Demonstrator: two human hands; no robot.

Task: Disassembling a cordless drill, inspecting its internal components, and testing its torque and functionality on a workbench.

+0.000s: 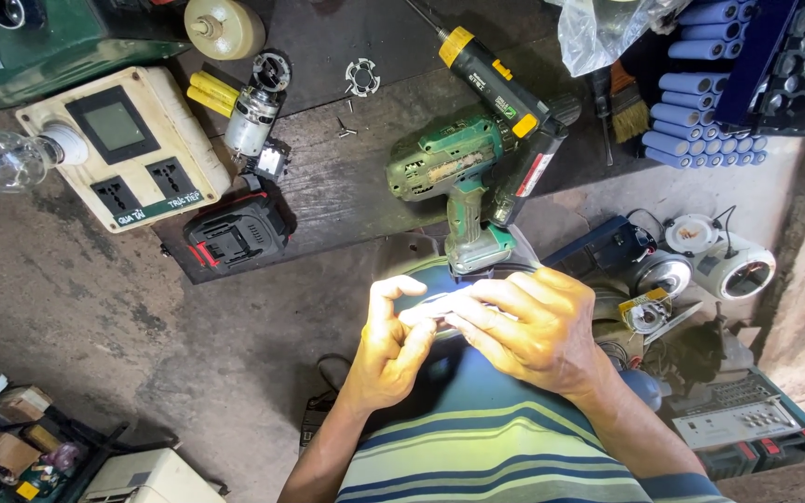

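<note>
two hands, left hand (391,345) and right hand (525,328) pinching small pale part (432,307), long axis left-right, green drill (463,172) beyond

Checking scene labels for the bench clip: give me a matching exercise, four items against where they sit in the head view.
Items:
1. green cordless drill body
2. clear glass light bulb
3. stack of blue cylindrical battery cells
4. black and red battery pack

Places:
A. far left edge, screwed into the cream socket box
B. centre, just above both hands
C. on the dark mat, below the socket box
D. top right, beside a paintbrush

Pairs: 1-B, 2-A, 3-D, 4-C
</note>
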